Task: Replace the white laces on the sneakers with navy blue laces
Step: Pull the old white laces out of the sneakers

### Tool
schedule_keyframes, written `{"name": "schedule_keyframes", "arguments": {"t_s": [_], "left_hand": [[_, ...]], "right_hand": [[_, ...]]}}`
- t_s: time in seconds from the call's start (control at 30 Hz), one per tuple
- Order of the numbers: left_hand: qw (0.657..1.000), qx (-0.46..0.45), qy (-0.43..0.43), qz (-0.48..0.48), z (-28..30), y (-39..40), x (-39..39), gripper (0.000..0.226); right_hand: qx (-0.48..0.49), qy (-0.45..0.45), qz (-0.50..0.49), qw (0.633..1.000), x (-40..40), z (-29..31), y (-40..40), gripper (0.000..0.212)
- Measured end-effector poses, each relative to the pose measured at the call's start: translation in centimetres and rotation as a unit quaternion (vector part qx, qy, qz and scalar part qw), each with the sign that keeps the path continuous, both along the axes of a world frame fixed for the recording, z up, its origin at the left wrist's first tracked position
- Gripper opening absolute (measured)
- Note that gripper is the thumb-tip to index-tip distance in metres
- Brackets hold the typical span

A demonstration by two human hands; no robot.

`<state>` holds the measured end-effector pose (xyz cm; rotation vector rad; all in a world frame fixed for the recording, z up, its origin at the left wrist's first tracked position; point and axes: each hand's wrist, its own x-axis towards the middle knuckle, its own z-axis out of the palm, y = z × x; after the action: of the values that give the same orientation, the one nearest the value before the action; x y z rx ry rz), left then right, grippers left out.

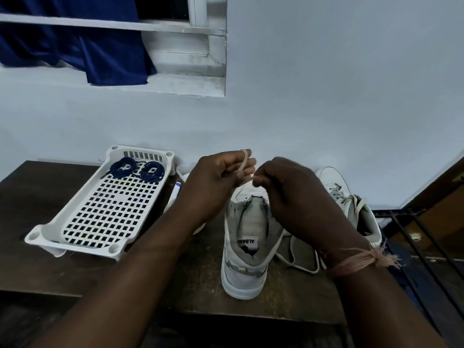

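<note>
A white lace [243,164] loops over the curled fingers of the left hand [218,179] while the right hand [288,194] pinches its other stretch, both raised above a smooth white leather sneaker [244,252] standing heel-near on the dark wooden desk [37,197]. The second sneaker [351,204] (laces slack and trailing) sits just right. Two coiled navy blue laces [137,169] lie at the far end of a perforated white plastic tray [108,204].

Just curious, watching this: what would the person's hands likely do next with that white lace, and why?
Probably set it aside and fetch a navy lace. The left hand and right hand hold the white lace above the near sneaker, while the navy laces wait in the basket.
</note>
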<state>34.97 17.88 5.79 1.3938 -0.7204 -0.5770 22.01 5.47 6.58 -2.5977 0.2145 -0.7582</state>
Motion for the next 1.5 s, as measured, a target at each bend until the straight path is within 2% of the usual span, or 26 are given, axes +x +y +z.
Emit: {"name": "schedule_keyframes", "arguments": {"t_s": [0.07, 0.13, 0.23, 0.4, 0.5, 0.6, 0.77, 0.97, 1.1, 1.23, 1.3, 1.4, 1.5], "left_hand": [[0.996, 0.019, -0.07, -0.055, 0.3, -0.1, -0.6, 0.031], [0.99, 0.031, -0.091, -0.1, 0.5, -0.2, -0.9, 0.03], [0.99, 0.034, -0.045, -0.129, 0.7, -0.1, -0.8, 0.033], [0.981, 0.053, -0.025, -0.183, 0.4, 0.2, -0.7, 0.031], [0.969, 0.039, 0.021, -0.243, 0.3, 0.4, -0.5, 0.036], [0.953, -0.024, 0.11, -0.283, 0.4, 0.7, -0.5, 0.035], [0.952, -0.09, 0.185, -0.226, 0.1, 0.1, -0.5, 0.03], [0.954, -0.133, 0.232, -0.139, -0.1, -0.1, -0.2, 0.033], [0.949, -0.172, 0.262, -0.046, 0.2, -0.3, 0.7, 0.033], [0.971, -0.127, 0.202, 0.022, -0.4, -0.4, 1.1, 0.037], [0.973, -0.119, 0.194, 0.033, -0.4, -0.6, 0.4, 0.04], [0.96, -0.145, 0.237, 0.028, -0.4, -1.0, -0.3, 0.042], [0.96, -0.135, 0.243, 0.029, -0.7, -1.1, -0.5, 0.041]], "right_hand": [[-0.026, -0.037, -0.034, 0.998, -0.1, 0.3, -0.4, 0.011], [-0.047, -0.068, -0.057, 0.995, -0.2, 0.3, -0.7, 0.012], [-0.066, -0.097, -0.073, 0.99, -0.3, 0.3, -1.1, 0.012], [-0.106, -0.102, -0.091, 0.985, -0.8, 0.4, -1.3, 0.009], [-0.075, -0.11, -0.121, 0.984, -1.0, 0.0, -2.2, 0.01], [-0.03, -0.104, -0.139, 0.984, -1.4, -0.4, -3.2, 0.013], [-0.019, -0.043, -0.12, 0.992, -0.8, -1.4, -1.8, 0.017], [-0.008, 0.069, -0.04, 0.997, 0.2, -2.2, -0.1, 0.038], [-0.039, 0.116, -0.033, 0.992, 0.2, -2.7, 0.0, 0.035], [-0.03, 0.094, 0.013, 0.995, -0.1, -1.6, 0.2, 0.026], [-0.011, 0.099, 0.044, 0.994, -0.3, -0.9, 0.3, 0.021], [0.037, 0.154, 0.058, 0.986, -0.4, -0.9, 0.7, 0.02], [0.048, 0.147, 0.063, 0.986, -0.7, -1.0, 0.7, 0.019]]}}
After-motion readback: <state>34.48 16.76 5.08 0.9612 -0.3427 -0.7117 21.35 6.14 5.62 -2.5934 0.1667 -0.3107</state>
